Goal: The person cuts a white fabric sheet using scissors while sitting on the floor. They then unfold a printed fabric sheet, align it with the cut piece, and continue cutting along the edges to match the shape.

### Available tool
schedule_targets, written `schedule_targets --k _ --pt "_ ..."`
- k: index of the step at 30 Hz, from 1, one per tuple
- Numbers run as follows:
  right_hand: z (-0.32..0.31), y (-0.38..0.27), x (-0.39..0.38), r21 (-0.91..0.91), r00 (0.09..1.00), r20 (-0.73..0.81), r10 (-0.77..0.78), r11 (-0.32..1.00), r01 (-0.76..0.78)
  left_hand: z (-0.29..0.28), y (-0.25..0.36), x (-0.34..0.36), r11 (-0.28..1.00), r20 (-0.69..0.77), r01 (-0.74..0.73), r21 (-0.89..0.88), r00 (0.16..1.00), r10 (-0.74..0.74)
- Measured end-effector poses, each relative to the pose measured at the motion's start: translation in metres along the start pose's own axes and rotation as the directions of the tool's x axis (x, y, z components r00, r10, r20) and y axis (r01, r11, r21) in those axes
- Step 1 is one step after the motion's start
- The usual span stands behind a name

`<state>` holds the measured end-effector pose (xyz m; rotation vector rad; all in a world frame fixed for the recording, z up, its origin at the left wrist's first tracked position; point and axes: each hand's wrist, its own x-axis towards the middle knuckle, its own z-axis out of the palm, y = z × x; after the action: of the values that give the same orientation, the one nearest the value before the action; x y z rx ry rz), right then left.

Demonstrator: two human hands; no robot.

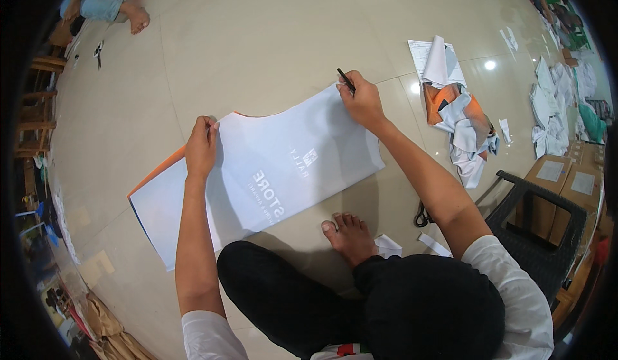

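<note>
A pale bluish-white cut fabric panel [257, 173] lies on the floor before my bent leg, with lettering and a small logo showing faintly and reversed. Orange shows along its left and upper edges. My left hand [203, 144] is closed on the panel's upper edge, left of the curved cut-out. At the upper right corner is my right hand [362, 102], its fingers closed round a thin black pen-like stick [346, 81]. Those fingers also touch the fabric corner, though whether they pinch it is hidden.
Black-handled scissors [422, 216] lie beside my right forearm. To the right are a heap of orange and grey fabric pieces [460, 119], a paper sheet [420, 54], a black plastic stool [537, 231] and cartons [582, 183]. Another person's foot [136, 19] rests at the far left, near more scissors [98, 54].
</note>
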<state>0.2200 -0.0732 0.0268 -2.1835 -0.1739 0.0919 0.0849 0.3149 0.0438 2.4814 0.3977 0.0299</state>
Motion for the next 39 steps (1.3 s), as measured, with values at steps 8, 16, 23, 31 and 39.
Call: schedule_targets --k 8,16,23,31,39 --pt "0.001 0.002 -0.001 -0.036 0.999 -0.03 -0.033 0.999 0.032 0.006 -0.007 0.006 0.997 -0.051 -0.065 0.048 0.996 0.068" --pt "0.004 0.002 0.001 0.007 0.999 -0.047 -0.027 1.0 0.027 0.007 -0.003 0.006 0.997 -0.051 -0.002 0.08 0.999 0.006" --pt "0.004 0.001 0.001 0.067 0.994 -0.08 0.068 0.996 -0.063 0.006 -0.007 0.006 0.999 -0.035 -0.039 0.023 0.999 0.04" --pt "0.0 -0.002 0.003 0.093 0.985 -0.087 0.148 0.986 -0.14 0.003 -0.001 0.006 0.999 -0.019 -0.027 0.02 0.999 0.028" --pt "0.001 -0.002 0.003 0.086 0.984 -0.108 0.14 0.988 -0.131 0.019 0.015 -0.006 0.97 -0.273 -0.085 0.23 0.951 0.148"
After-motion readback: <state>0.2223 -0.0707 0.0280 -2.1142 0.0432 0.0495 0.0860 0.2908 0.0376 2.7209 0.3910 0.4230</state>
